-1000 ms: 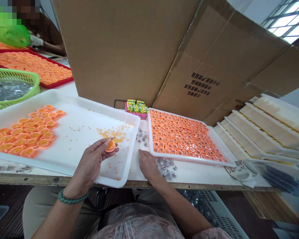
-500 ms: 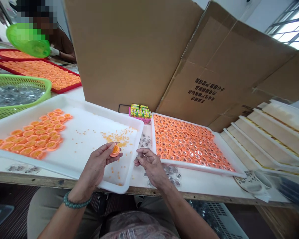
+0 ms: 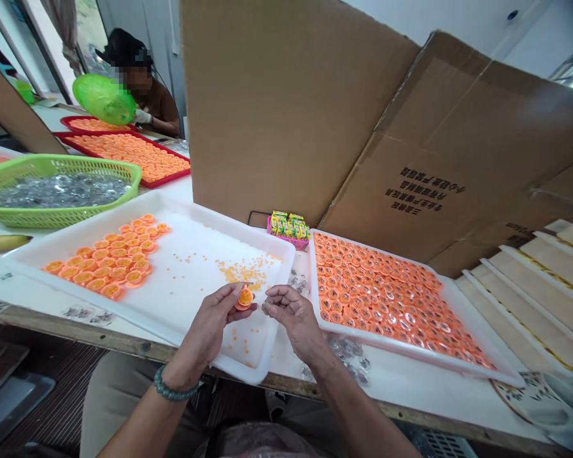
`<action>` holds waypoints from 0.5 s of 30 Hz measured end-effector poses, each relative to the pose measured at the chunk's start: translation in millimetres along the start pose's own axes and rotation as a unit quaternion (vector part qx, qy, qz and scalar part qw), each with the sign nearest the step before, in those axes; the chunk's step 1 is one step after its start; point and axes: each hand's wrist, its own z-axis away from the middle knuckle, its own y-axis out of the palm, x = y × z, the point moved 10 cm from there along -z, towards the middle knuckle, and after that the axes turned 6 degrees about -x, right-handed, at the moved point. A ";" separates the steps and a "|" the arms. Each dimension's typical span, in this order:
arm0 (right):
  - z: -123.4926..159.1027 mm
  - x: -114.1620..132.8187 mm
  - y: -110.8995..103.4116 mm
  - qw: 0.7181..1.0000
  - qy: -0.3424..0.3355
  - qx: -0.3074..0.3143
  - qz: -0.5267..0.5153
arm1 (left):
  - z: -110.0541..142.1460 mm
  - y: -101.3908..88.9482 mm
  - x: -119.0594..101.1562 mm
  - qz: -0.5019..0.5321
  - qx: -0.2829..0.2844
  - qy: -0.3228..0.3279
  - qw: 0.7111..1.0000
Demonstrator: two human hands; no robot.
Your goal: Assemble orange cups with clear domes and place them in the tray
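Note:
My left hand [image 3: 214,321] pinches a small round orange plastic piece [image 3: 244,297] with yellow bits inside, over the right end of a white tray [image 3: 160,305]. Close to it, my right hand [image 3: 293,318] has its thumb and forefinger pressed together on something small, clear or silvery, too small to make out. Several like orange pieces [image 3: 109,261] lie at the left of that tray. Tiny orange-yellow bits [image 3: 242,272] are scattered near its right end. Loose clear plastic pieces [image 3: 351,356] lie on the table beyond my right wrist.
Right of me is a second white tray [image 3: 501,374] filled with finished-looking orange pieces. A green basket [image 3: 62,219] of clear parts, red trays [image 3: 155,181] and a person [image 3: 165,117] holding a green bowl [image 3: 102,98] are left. Cardboard [image 3: 286,114] stands behind; stacked trays [image 3: 520,286] are right.
The view has swung to the left, so things sit further right. My right hand with its small piece has come nearer the orange piece, which my left hand still holds.

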 end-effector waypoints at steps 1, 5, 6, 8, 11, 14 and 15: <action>-0.6 1.0 1.5 1.000 -0.006 0.007 0.006 | -0.1 0.4 0.0 0.000 0.002 0.000 1.000; -1.0 2.9 6.4 0.999 -0.010 0.028 0.023 | -0.8 1.1 0.3 0.002 0.007 -0.001 1.000; -1.0 2.1 6.7 0.999 -0.002 0.027 0.025 | -1.1 0.9 0.5 0.003 0.007 0.000 1.000; -1.4 1.1 6.1 1.000 0.012 0.013 0.024 | -1.5 0.4 0.7 0.003 0.006 0.003 1.000; -3.0 4.4 2.4 0.999 0.011 -0.020 0.024 | -1.6 -0.5 0.9 -0.001 0.004 0.005 1.000; -5.5 6.6 -0.1 0.998 0.014 -0.030 0.050 | -1.0 0.0 0.3 -0.006 0.006 0.005 1.000; -6.3 6.7 -0.7 0.998 0.018 -0.028 0.061 | -0.7 0.4 -0.1 -0.007 0.007 0.005 1.000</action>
